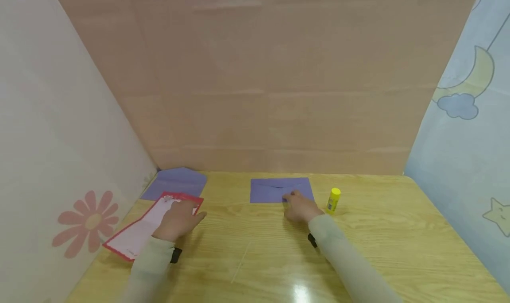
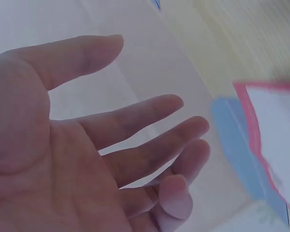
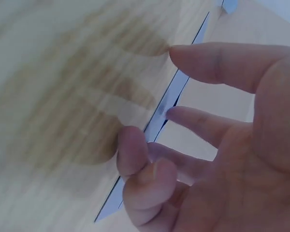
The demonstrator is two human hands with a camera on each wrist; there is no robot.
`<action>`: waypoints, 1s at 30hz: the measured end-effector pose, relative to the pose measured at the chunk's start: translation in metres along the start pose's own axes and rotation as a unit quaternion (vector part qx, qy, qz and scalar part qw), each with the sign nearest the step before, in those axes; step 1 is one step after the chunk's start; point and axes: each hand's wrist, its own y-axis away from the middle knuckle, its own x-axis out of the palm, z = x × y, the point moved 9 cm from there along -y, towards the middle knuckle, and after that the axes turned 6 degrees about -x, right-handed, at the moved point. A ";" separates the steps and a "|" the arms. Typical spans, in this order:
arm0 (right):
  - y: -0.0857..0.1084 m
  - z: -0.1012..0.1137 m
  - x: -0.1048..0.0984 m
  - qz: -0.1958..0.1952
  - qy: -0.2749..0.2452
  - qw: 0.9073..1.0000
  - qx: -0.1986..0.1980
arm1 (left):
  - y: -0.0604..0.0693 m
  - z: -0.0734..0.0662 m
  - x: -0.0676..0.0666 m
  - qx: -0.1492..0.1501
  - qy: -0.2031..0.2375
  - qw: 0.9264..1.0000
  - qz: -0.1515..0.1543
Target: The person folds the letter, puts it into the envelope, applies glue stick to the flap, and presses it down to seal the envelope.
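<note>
In the head view my left hand [image 1: 178, 220] is over a white sheet with a red border [image 1: 137, 234]; the left wrist view shows that hand [image 2: 82, 145] holding nothing, fingers spread and loosely bent, with the sheet [image 2: 280, 130] off to the right. Partly behind the sheet lies a purple envelope [image 1: 173, 181], flap spread out. My right hand [image 1: 300, 207] rests its fingertips at the front edge of another purple envelope [image 1: 263, 192], whose flap is folded down. Seen from the right wrist, this hand's [image 3: 217, 135] thumb and fingers are apart beside that envelope [image 3: 171, 92].
A yellow glue stick [image 1: 334, 200] stands on the wooden table [image 1: 247, 232], just right of my right hand. A brown panel [image 1: 271, 95] rises along the back edge, with patterned sheets [image 1: 93, 221] at both sides.
</note>
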 end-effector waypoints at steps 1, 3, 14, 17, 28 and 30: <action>0.001 0.000 0.000 -0.002 -0.002 1.000 -0.002 | 0.000 0.005 -0.003 -0.001 -0.003 1.000 0.000; 0.005 0.000 0.000 -0.006 -0.004 1.000 -0.009 | -0.001 0.017 -0.010 -0.004 -0.011 1.000 -0.002; 0.015 0.003 0.000 -0.011 0.018 1.000 -0.022 | -0.017 0.098 -0.018 -0.061 -0.018 0.997 0.037; 0.016 0.004 0.002 -0.009 0.007 1.000 -0.016 | -0.021 0.122 -0.011 -0.086 -0.026 0.995 0.043; 0.032 0.006 0.001 -0.019 -0.026 0.999 -0.002 | -0.025 0.167 0.006 -0.143 -0.021 0.989 0.039; 0.036 0.006 0.000 -0.020 -0.034 0.999 -0.004 | -0.024 0.171 0.006 -0.157 -0.018 0.987 0.033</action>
